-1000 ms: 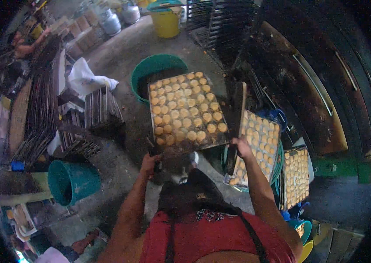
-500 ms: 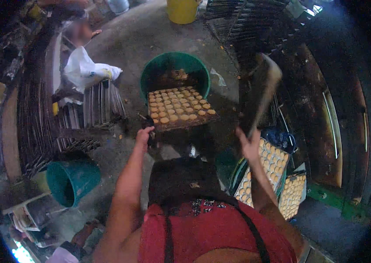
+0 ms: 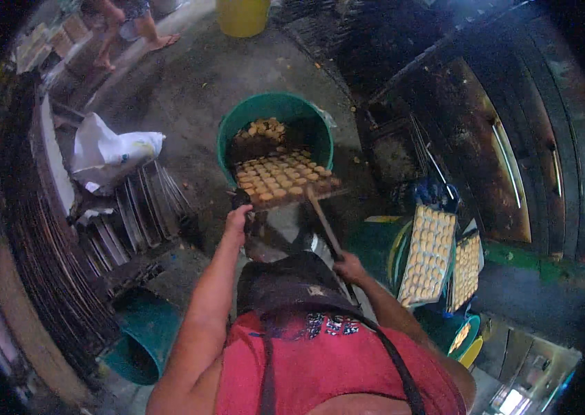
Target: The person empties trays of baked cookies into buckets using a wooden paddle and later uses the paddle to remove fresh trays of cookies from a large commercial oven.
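green and wide, one tub stands ahead of us, one tray reaching over its near rim. one long stick runs forward and leftward from our right hand, whose fingers clench it, its long axis aimed at the tray's near edge. our left hand, nearer the tray, grasps one dark grip at its near left corner. biscuits cover it in rows, too blurred to count.
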The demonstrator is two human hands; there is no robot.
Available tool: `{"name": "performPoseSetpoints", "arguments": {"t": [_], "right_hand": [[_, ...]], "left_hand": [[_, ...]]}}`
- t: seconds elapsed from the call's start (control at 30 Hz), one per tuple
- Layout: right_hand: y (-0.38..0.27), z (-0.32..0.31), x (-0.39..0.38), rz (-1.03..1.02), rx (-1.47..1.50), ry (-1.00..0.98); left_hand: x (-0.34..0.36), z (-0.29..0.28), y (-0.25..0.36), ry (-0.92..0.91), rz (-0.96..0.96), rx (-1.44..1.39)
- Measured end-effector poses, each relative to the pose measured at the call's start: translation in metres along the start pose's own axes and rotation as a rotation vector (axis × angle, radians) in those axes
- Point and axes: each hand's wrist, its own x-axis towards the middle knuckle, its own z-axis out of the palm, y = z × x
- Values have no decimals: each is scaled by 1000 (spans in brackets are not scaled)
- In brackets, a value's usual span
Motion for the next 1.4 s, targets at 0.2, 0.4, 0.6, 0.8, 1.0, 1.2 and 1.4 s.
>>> {"name": "performPoseSetpoints", "arguments": {"t": [0.2,0.4,0.6,0.8,1.0,1.2,1.4], "right_hand": [[-109,-26,44,189,431,20],[13,-16,33,371,-497,-431],[-94,-172,251,-80,0,199],[20,-67,317,-466,-1044,-467],[-12,-107,440,27,-168,-86],[38,-46,417,-483,-1037,-942],[38,-24,396,-609,-961,-767]], "left_hand": [[5,-14,23,38,39,161],[-2,-9,23,114,21,132],[5,-8,56,111,32,106],[-5,21,67,252,95,140],[-49,69,94,399,-45,-9],[-58,97,100,388,-10,32],[-63,98,97,344,28,128]]}}
